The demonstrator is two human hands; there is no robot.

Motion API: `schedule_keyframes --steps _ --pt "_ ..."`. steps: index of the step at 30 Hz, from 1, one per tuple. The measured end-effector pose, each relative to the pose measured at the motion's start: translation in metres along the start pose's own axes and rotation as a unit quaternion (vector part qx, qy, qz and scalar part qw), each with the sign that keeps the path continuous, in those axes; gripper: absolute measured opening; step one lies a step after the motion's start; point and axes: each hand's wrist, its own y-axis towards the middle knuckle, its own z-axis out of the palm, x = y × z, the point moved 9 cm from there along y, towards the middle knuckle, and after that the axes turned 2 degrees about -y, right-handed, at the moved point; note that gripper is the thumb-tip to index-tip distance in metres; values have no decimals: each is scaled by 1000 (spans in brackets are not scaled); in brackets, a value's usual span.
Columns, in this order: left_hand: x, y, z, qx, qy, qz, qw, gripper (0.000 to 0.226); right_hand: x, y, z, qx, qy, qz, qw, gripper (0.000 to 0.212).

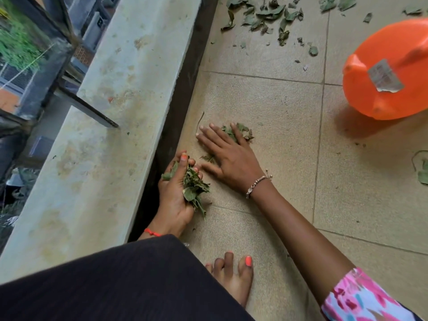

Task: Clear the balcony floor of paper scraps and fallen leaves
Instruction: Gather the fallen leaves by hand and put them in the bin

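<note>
The left hand (pixel 174 198) is curled around a bunch of leaves (pixel 194 188), palm up, just beside the dark strip at the foot of the ledge (pixel 111 112). The right hand (pixel 231 158) lies flat with fingers spread on the tiled floor (pixel 278 100), pressing on a small heap of leaves (pixel 243 133) (some poke out past the fingers). The two hands are close, nearly touching. A bare foot (pixel 234 281) rests nearer the person. Further off, scattered leaves (pixel 266 15) cover the floor, and an orange tub (pixel 370 96) sits tilted to the right.
</note>
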Motion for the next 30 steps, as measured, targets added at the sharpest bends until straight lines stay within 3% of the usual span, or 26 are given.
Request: schedule_keyframes --steps 5,8,12,16,21,25,27,30 --pt "1 5 2 0 24 12 1000 6 -13 21 -7 -16 -6 64 998 65" --pt "1 7 3 -2 29 15 999 7 -2 38 -8 8 -37 19 999 62" --pt "1 6 4 6 28 10 1000 8 2 39 -4 20 14 -1 1000 48" --pt "0 6 1 13 41 6 999 9 -4 10 -24 -71 118 12 990 33" --pt "3 11 1 26 50 2 998 9 -29 -35 -46 -205 68 41 975 24" --pt "-4 21 8 52 120 53 990 15 -75 -58 -58 -281 152 169 932 30" --pt "-10 26 15 59 164 96 980 19 -96 -59 -48 -243 199 242 918 44" --pt "-13 33 32 66 211 156 963 10 -98 -51 -27 -128 184 273 935 66"
